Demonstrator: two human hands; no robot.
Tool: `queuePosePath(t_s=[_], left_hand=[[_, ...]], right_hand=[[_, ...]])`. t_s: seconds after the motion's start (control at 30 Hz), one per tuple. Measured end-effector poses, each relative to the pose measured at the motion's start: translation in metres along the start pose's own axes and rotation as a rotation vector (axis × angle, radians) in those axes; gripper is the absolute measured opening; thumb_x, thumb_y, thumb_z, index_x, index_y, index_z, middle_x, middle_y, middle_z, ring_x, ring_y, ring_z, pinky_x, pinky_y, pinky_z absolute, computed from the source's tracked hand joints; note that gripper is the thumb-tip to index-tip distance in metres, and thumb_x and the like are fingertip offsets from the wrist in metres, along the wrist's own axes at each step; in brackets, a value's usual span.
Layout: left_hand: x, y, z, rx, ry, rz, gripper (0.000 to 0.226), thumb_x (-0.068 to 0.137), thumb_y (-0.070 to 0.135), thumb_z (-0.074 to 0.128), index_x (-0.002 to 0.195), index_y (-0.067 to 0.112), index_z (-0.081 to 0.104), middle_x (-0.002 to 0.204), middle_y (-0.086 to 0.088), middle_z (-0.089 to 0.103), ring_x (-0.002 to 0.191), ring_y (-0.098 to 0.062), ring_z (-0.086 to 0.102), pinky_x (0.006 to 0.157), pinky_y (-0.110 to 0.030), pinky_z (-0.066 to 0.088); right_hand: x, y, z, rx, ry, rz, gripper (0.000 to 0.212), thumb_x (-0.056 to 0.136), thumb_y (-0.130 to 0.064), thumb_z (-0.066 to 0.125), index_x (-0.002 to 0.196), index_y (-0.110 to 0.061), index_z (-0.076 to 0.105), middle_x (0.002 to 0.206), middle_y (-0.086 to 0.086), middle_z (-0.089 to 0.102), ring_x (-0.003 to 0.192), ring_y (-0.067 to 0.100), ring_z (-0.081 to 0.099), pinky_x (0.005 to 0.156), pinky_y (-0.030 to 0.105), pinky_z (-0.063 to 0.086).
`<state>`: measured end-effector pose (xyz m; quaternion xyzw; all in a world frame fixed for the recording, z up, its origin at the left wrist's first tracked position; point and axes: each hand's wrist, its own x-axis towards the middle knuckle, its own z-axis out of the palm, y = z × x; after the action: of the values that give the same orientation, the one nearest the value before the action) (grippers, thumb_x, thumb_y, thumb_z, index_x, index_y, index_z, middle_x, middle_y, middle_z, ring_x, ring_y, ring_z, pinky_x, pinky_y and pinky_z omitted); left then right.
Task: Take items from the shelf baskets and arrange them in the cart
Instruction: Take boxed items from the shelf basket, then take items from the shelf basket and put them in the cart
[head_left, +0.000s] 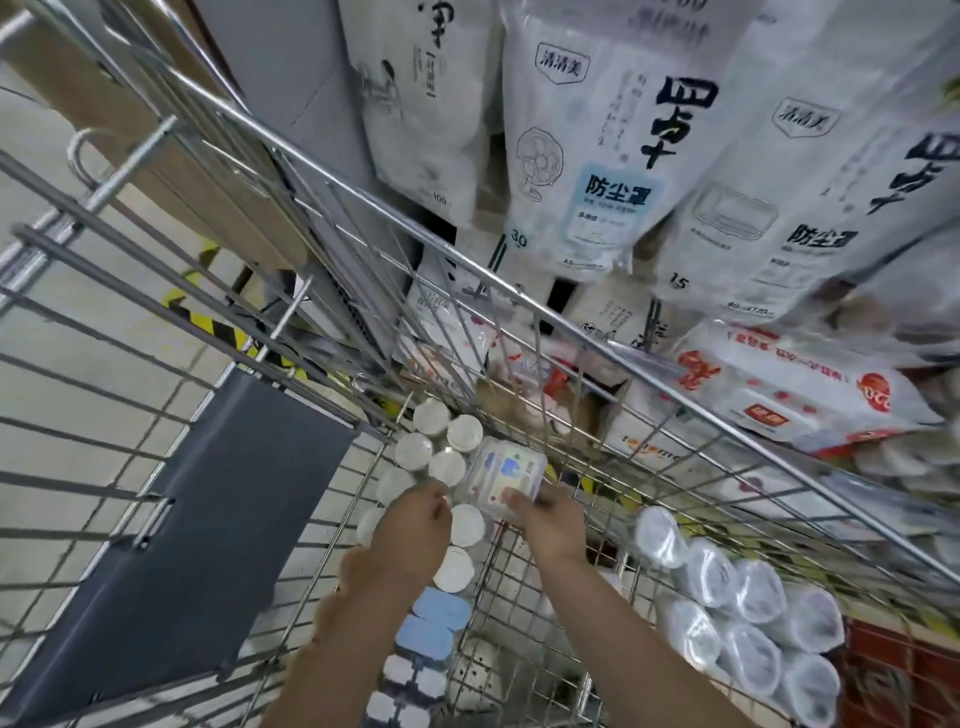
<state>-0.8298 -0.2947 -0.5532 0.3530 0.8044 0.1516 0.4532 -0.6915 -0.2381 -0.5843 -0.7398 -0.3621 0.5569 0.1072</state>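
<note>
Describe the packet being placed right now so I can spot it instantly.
Look inside the wire cart, at its far end past the white round lids. Both hands hold a square clear packet: it is flat with a colourful printed label, unlike the plain lids.

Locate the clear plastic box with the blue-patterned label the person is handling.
In the head view, the clear box sits low in the cart, right of the white round lids, with the right hand gripping its near edge.

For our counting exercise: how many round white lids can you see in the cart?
8: four lids left of the box, two left of the left hand, two between the arms. The hand may hide more.
</note>
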Motion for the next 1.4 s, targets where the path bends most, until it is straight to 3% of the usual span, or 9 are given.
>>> queuePosePath(t_s=[0.13,0.37,0.57,0.77,0.93,1.03,1.2,1.33,1.4], left_hand=[[0.016,0.02,0.013,0.163,0.067,0.038,0.032,0.097,0.022,0.049,0.127,0.011,0.054,0.118,-0.012,0.061,0.108,-0.027,0.057,0.086,-0.037,0.048],[0.031,0.035,0.046,0.58,0.157,0.016,0.07,0.087,0.06,0.05,0.138,0.013,0.039,0.143,-0.015,0.037,0.126,-0.029,0.04,0.102,-0.038,0.035],[0.038,0.036,0.062,0.648,0.244,-0.014,0.076,0.081,0.059,0.061,0.135,0.01,0.04,0.142,-0.015,0.035,0.127,-0.029,0.037,0.101,-0.038,0.034],[0.037,0.039,0.068,0.667,0.306,0.056,0.067,0.077,0.053,0.067,0.121,0.013,0.038,0.122,-0.005,0.056,0.116,-0.023,0.047,0.093,-0.035,0.035],[0.036,0.038,0.067,0.686,0.301,0.11,0.059,0.084,0.047,0.062,0.127,0.013,0.038,0.126,-0.004,0.053,0.116,-0.022,0.049,0.093,-0.034,0.037],[0.029,0.042,0.062,0.562,0.227,0.161,0.056,0.089,0.044,0.056,0.133,0.011,0.043,0.127,-0.007,0.053,0.111,-0.023,0.055,0.087,-0.035,0.045],[-0.004,0.057,0.048,-0.004,0.139,0.149,0.035,0.081,0.038,0.071,0.102,0.014,0.057,0.092,0.0,0.065,0.083,-0.019,0.063,0.068,-0.033,0.051],[-0.047,0.067,0.027,-0.351,0.039,0.133,0.026,0.078,0.024,0.077,0.091,0.03,0.054,0.08,0.015,0.067,0.073,0.006,0.064,0.057,-0.01,0.048],[-0.078,0.075,0.016,-0.395,0.011,0.152,0.027,0.081,0.025,0.073,0.092,0.037,0.051,0.077,0.029,0.065,0.074,0.022,0.057,0.055,-0.002,0.043]], right_hand=[[-0.02,0.013,-0.028,0.166,0.082,-0.021,0.009,0.084,-0.013,0.072,0.088,-0.011,0.065,0.09,0.009,0.07,0.087,0.027,0.066,0.085,0.043,0.053],[-0.047,0.037,-0.064,0.192,0.064,-0.124,0.013,0.083,-0.009,0.071,0.093,-0.013,0.065,0.088,0.003,0.071,0.081,0.014,0.065,0.068,0.03,0.05],[-0.043,0.04,-0.072,0.196,0.063,-0.117,0.012,0.084,-0.014,0.071,0.093,-0.016,0.066,0.088,0.0,0.071,0.083,0.015,0.066,0.07,0.03,0.049],[-0.04,0.038,-0.077,0.244,0.102,-0.127,0.013,0.083,-0.011,0.071,0.094,-0.013,0.065,0.086,-0.002,0.069,0.08,0.011,0.064,0.064,0.026,0.048],[-0.044,0.034,-0.08,0.301,0.114,-0.127,0.013,0.083,-0.01,0.071,0.091,-0.017,0.064,0.087,-0.003,0.07,0.082,0.007,0.064,0.063,0.02,0.044],[-0.047,0.032,-0.083,0.321,0.103,-0.128,0.012,0.083,-0.01,0.071,0.093,-0.013,0.065,0.089,-0.001,0.07,0.083,0.01,0.064,0.063,0.019,0.044],[-0.063,0.026,-0.098,0.349,0.114,-0.116,0.011,0.083,-0.011,0.072,0.087,-0.015,0.062,0.08,-0.003,0.067,0.075,0.009,0.064,0.057,0.011,0.044],[-0.088,0.024,-0.122,0.406,0.101,-0.069,0.029,0.084,-0.012,0.072,0.108,-0.002,0.059,0.099,0.012,0.067,0.096,0.028,0.064,0.084,0.032,0.052],[-0.108,0.021,-0.14,0.419,0.101,-0.051,0.029,0.084,-0.012,0.072,0.105,-0.003,0.054,0.089,0.008,0.064,0.096,0.03,0.064,0.095,0.041,0.05]])
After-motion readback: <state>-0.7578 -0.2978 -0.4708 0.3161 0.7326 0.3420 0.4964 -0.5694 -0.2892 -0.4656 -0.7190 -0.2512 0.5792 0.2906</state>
